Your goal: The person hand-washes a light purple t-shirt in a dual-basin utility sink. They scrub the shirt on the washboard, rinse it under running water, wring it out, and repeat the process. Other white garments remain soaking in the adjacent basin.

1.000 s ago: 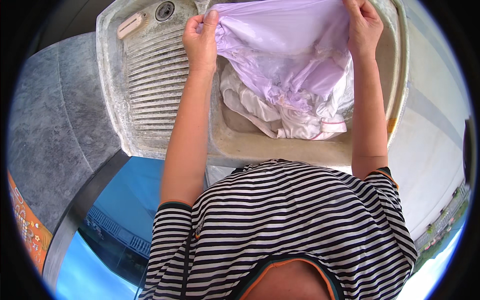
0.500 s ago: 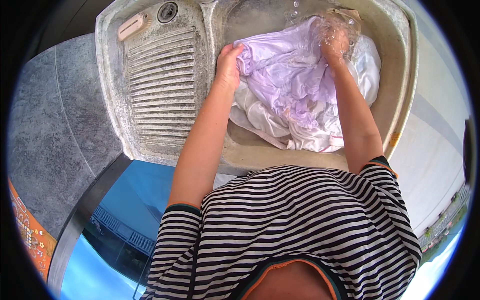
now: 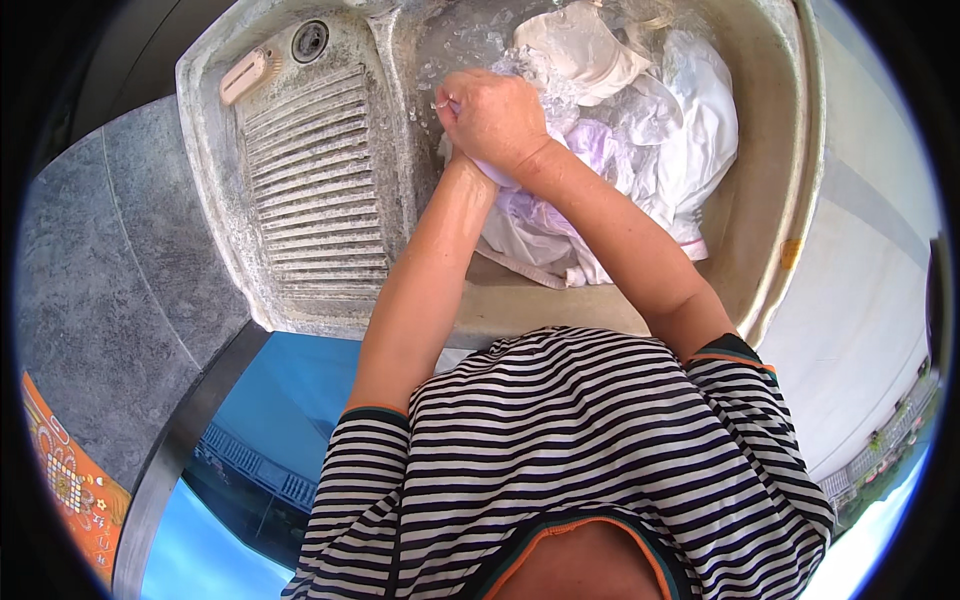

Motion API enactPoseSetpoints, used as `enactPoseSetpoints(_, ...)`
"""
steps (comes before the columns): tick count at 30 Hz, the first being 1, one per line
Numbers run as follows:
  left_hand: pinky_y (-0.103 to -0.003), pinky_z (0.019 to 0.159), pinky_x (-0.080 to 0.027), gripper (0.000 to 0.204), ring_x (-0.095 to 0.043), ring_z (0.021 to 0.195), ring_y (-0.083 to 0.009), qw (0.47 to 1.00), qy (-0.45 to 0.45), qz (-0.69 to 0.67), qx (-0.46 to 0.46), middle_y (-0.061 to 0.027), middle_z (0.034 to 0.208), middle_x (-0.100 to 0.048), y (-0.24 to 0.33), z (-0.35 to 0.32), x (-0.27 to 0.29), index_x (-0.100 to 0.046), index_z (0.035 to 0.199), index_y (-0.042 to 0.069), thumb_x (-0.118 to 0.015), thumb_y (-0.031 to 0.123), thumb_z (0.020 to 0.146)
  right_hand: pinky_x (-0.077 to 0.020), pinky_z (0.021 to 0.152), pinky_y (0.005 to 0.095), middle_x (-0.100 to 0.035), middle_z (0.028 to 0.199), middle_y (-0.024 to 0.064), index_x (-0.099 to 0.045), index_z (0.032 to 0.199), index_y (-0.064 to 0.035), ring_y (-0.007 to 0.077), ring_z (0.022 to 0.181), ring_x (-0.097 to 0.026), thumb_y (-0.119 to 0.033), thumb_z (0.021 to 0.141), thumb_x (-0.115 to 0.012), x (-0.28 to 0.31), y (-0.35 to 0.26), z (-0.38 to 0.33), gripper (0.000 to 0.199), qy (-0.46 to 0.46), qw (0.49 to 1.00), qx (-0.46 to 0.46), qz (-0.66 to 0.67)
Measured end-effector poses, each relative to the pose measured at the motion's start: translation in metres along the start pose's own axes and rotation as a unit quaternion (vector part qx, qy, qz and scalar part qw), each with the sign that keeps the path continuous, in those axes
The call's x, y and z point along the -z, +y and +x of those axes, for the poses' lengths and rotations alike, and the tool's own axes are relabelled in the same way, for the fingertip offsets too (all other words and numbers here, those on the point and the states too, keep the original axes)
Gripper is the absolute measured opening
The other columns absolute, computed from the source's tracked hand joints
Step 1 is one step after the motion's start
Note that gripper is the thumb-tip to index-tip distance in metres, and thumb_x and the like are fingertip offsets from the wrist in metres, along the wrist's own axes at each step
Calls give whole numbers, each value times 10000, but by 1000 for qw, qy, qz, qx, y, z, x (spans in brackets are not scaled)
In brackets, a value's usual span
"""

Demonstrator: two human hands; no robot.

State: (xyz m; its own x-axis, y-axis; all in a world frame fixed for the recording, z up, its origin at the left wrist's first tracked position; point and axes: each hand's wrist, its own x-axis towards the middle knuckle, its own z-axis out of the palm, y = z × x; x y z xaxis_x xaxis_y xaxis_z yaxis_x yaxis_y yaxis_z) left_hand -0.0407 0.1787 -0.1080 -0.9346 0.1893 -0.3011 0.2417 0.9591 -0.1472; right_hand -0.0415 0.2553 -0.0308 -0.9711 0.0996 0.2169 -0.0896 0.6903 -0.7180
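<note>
My right hand (image 3: 497, 115) is closed in a fist on a wet lavender garment (image 3: 535, 212), at the left side of the sink basin. Directly beneath it is my left hand (image 3: 467, 168), mostly covered, with its fingers hidden; lavender cloth bunches between the two hands. Part of this garment spreads below my right forearm over white clothes (image 3: 700, 135) heaped in the basin. A cream-coloured cloth piece (image 3: 580, 50) lies beyond my right hand. Water splashes and bubbles around the hands and cloth.
The stone-like sink (image 3: 810, 160) has a ribbed washboard (image 3: 315, 185) on its left. Above the ribs are a round drain (image 3: 310, 41) and a pale pink scrub brush (image 3: 250, 75). A grey counter (image 3: 95, 240) adjoins the sink's left side.
My right hand has moved left from the basin's far right to over my left hand, gathering the lavender garment with it. The cream cloth and more white fabric now show.
</note>
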Motion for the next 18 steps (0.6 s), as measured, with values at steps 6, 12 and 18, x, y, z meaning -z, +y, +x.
enactPoseSetpoints(6, -415, 913, -537, 390, -654, 1060, -277, 476, -49, -849, 224, -129, 1132, -661, -14, -9, 55, -601, 1184, 21, -599, 347, 970, -546, 618, 458, -691, 796, 104, -654, 751, -91, 334, 702, -671, -343, 906, -626, -7, 122, 21, 297, 7, 991, 14, -130)
enactPoseSetpoints(12, -483, 902, -469, 453, -599, 1046, -428, 944, -30, -326, 48, -248, 1035, -619, -19, -26, -35, -584, 1121, -19, -761, 303, 856, -523, 715, 507, -703, 847, 180, -658, 860, -90, 391, 772, -665, -495, 938, -584, 7, 236, -54, 419, -44, 975, -114, -188)
enactPoseSetpoints(18, -411, 787, -509, 395, -640, 893, -341, 894, 66, -436, -75, -194, 983, -653, -47, -39, 37, -620, 1022, -17, -784, 300, 852, -480, 606, 424, -592, 688, 123, -576, 713, -44, 314, 631, -592, -374, 912, -687, 104, 159, -45, 401, 97, 984, -86, -123)
